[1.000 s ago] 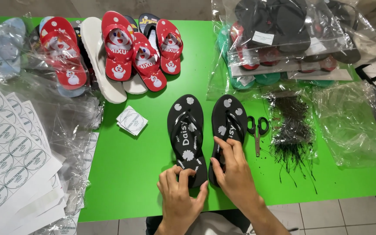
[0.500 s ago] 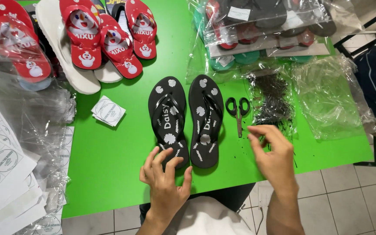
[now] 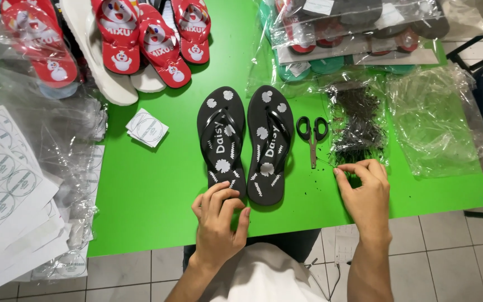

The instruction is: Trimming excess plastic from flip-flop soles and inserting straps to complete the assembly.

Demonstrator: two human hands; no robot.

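Two black flip-flops with white flower prints lie side by side on the green table, the left one and the right one. My left hand rests with curled fingers on the heel of the left flip-flop. My right hand is at the near edge of a heap of thin black plastic ties, its thumb and forefinger pinched on one thin tie. Small black-handled scissors lie between the right flip-flop and the heap.
Red printed flip-flops and a white sole lie at the back left. Bagged sandals are stacked at the back right, with an empty clear bag beside the ties. Round-sticker sheets and plastic wrap cover the left. A small sticker stack lies mid-table.
My right hand left the right flip-flop's heel and moved right to the heap of black ties. My left hand stayed at the left flip-flop's heel. The camera view shifted.
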